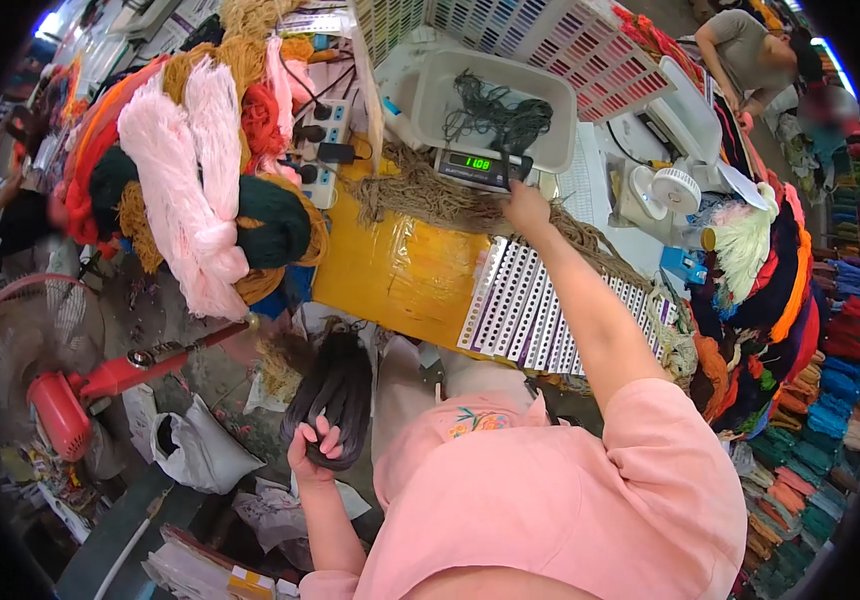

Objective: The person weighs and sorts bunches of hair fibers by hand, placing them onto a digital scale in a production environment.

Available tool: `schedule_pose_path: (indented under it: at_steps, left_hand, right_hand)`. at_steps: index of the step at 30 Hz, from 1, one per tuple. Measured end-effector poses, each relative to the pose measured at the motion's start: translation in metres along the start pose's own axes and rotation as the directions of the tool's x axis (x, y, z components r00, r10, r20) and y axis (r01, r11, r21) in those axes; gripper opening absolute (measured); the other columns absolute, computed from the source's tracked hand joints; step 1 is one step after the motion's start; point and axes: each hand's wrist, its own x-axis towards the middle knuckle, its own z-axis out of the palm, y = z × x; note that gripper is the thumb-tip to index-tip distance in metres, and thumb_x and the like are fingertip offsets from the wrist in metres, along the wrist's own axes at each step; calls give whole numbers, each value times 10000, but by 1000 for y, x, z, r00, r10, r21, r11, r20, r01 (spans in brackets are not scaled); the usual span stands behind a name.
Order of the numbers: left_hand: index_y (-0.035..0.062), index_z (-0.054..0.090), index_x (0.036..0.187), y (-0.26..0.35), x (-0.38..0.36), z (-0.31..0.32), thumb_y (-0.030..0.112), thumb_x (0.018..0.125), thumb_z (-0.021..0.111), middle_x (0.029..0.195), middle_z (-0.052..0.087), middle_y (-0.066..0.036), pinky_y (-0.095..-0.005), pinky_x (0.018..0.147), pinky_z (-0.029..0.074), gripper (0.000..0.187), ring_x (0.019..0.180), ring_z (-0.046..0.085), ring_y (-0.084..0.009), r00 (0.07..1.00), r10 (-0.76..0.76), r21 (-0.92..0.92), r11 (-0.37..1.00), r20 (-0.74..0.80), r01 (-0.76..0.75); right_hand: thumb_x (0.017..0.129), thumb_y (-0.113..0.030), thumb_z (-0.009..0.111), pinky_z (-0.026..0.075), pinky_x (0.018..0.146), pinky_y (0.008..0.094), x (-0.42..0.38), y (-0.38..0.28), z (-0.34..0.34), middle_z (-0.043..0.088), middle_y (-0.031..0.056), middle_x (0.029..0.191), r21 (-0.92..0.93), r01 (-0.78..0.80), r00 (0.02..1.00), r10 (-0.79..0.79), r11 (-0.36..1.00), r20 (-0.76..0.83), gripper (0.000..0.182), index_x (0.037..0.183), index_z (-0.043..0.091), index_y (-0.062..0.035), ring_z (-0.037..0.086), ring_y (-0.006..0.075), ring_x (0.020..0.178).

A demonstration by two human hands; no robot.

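Down at the lower left, my left hand (317,450) is closed around the end of a dark grey yarn skein (338,385), its fingers curled over the strands. The skein hangs beside my knee. My right hand (527,208) reaches forward to the front right corner of a digital scale (458,172), its fingers closed at a small dark piece there; I cannot tell what they grip. Green digits on the scale read 11.08. On top of it sits a pale plastic tub (428,105) with loose dark green-grey yarn (495,115) inside. Brown yarn (420,200) lies along the scale's front.
Punched white cards (520,300) lie below my right arm on the yellow-covered table (390,260). Pink skeins (180,170) and a power strip (322,150) are at left. A red fan (55,400) stands lower left, a small white fan (672,190) right. Another person (750,60) is far right.
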Motion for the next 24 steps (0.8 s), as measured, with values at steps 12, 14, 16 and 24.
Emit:
schedule_pose_path:
  at_steps: [12,14,16,24]
  left_hand:
    - [89,442,732,-4,30,57,285,847,304,929,467,-60,-545,789,344,266,1040,366,-288,918,215,-185,970,334,-160]
    - [87,472,768,-8,36,58,285,849,295,914,481,-46,-588,846,249,278,1133,278,-299,910,191,-181,975,369,-131]
    - [83,506,767,-12,41,65,279,850,292,841,512,-41,-591,859,225,302,1138,271,-294,925,152,-161,982,350,-100]
    - [92,523,750,-23,53,84,276,846,305,710,495,-33,-552,888,211,301,1091,337,-284,926,94,-99,993,365,-62]
  right_hand:
    - [583,-71,508,409,581,338,-180,-125,-30,471,116,706,624,559,664,-746,546,58,42,586,526,-33,481,273,707]
    - [653,-102,541,384,522,276,-157,-142,-69,491,87,649,758,315,799,-591,571,114,98,675,540,-7,476,167,593]
    - [697,-134,553,345,473,227,-148,-160,-107,501,56,599,823,98,798,-538,560,271,148,762,547,-1,411,75,523]
    - [658,-112,496,405,504,380,-205,-174,-140,510,133,587,309,742,543,-804,595,244,93,681,491,-22,512,301,563]
